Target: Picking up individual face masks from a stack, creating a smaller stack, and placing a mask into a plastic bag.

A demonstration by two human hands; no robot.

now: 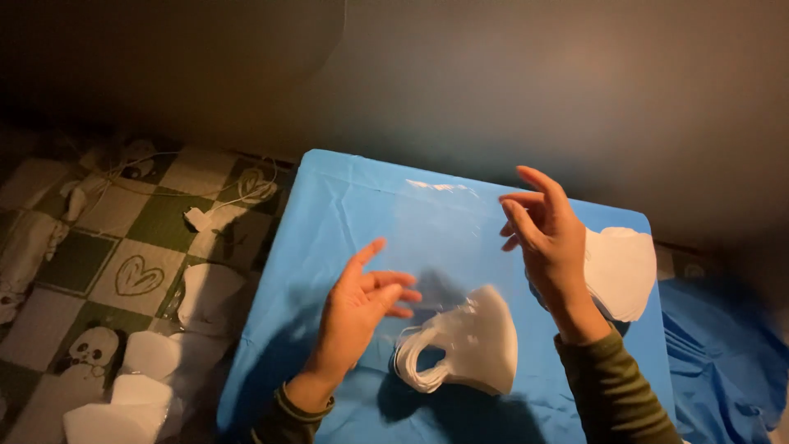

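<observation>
Open blue sheet (345,205) beyond white mask stack (468,341); right of stack, second mask pile (620,271) obstructs.

My left hand (362,300) is open, fingers loosely spread, palm facing right. My right hand (546,234) is raised higher, fingers extended, palm facing left. Both forearms wear dark green sleeves (612,390).
</observation>
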